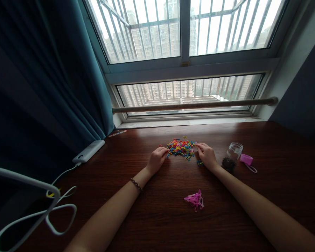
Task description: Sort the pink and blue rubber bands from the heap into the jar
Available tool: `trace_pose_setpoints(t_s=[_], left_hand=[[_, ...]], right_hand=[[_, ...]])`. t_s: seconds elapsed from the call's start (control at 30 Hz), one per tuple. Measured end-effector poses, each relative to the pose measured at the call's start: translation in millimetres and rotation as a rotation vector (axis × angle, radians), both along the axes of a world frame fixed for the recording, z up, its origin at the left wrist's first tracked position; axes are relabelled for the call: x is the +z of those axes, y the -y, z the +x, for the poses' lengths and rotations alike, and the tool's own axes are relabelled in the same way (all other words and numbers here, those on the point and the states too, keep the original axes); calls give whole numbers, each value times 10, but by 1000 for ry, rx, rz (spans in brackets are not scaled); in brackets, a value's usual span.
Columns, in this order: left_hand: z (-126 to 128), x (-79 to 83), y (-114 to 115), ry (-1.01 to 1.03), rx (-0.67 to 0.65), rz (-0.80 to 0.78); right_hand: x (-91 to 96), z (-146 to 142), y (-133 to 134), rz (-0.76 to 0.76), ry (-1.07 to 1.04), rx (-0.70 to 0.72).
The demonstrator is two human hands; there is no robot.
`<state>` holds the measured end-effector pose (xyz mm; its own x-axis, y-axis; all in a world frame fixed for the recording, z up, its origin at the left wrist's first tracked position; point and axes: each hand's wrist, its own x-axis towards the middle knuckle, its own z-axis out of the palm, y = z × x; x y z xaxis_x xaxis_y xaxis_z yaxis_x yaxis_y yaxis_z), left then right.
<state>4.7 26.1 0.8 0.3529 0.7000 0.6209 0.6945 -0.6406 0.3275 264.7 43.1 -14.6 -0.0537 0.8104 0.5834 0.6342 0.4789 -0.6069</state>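
A pile of small multicoloured elastic bands [180, 148] lies on the brown wooden table, with red, yellow, blue and pink among the colours. At its left edge is my left hand [156, 159], thumb and fingertips pinched together at the bands. My right hand [207, 155] reaches the pile's right edge, also in a pinch, close to a pale purple and a blue band. What either pinch holds is too small to tell. Several blue and yellow bands [200, 162] lie beneath my right hand. Nearer to me is a separate small heap of pink bands [195, 200].
Right of my right hand stands an open clear jar [234, 151] with dark contents at its bottom. Beside it lies a pink lid [246, 159] with a loop. A white power bank [89, 152] with a cable [65, 171] lies left, near the blue curtain [94, 87].
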Motion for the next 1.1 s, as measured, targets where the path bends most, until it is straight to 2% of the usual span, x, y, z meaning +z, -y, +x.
trace_pose_setpoints(t_s=[0.2,0.27,0.37,0.5,0.6,0.73,0.83,0.93,1.1], left_hand=[[4,9,15,65,-24,-3],[50,39,69,72,-78,5],[205,118,255,-29,-283,45],[483,221,602,-329,-640,145],[613,262,776,-459,-774,213],[640,286,826,-472,-782,241],[627,286,810,-459,-801,224],[623,268,801,-444,-795,172],[603,222,757,-417,-738,52]], right_hand=[[33,37,19,-96,-66,-133],[34,57,14,-130,-89,-158],[15,76,-11,-147,-100,-182],[-36,76,-54,-128,-98,-200],[-54,70,-67,-147,-93,-209],[-45,62,-59,-153,-115,-222],[-37,58,-55,-156,-198,-175],[-34,59,-55,-147,-212,-120],[-20,59,-44,-144,-155,-149]])
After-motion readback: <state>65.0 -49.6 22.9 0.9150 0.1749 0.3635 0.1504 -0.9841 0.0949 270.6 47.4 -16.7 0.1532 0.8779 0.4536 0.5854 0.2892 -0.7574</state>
